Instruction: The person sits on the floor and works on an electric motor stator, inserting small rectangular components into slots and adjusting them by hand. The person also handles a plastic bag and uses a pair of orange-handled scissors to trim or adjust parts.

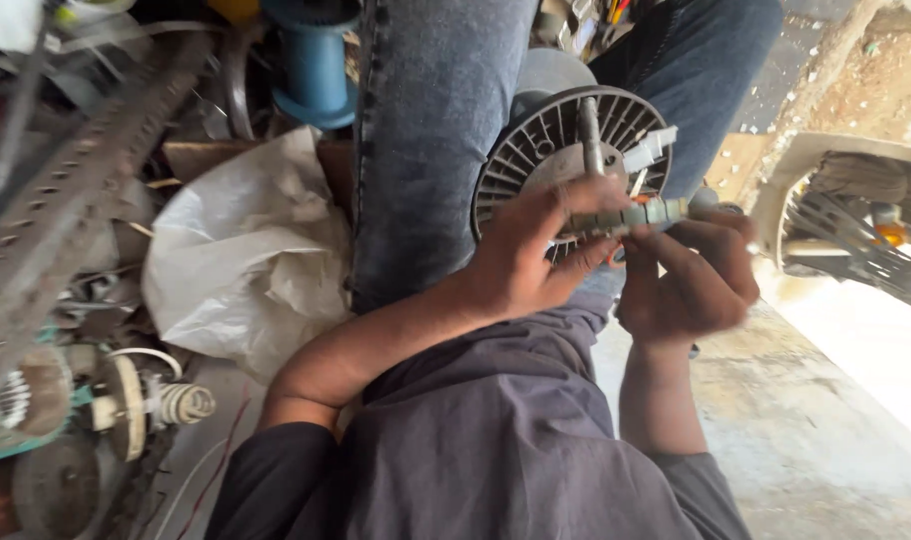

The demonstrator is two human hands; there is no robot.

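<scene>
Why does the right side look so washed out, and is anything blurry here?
Head view: daylight overexposes the concrete floor at right; the right hand is slightly motion-blurred, the left hand a bit sharper; the ribbed motor disc sits in softer shade; the wide lens bends the perforated metal bar at the left edge.

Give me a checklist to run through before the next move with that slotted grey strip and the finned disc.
1. Left hand grips the slotted grey strip: ok, fingers wrap its left end.
2. Right hand supports the strip: ok, fingers close under its right part.
3. Round dark finned metal disc is steady: ok, it rests between the legs in blue jeans.
4. Disc's central metal shaft is unobstructed: ok, it stands free above the hands.
5. Strip is level: ok, roughly horizontal.
6. Strip's underside is seated against the disc: cannot tell, fingers hide it.
</scene>
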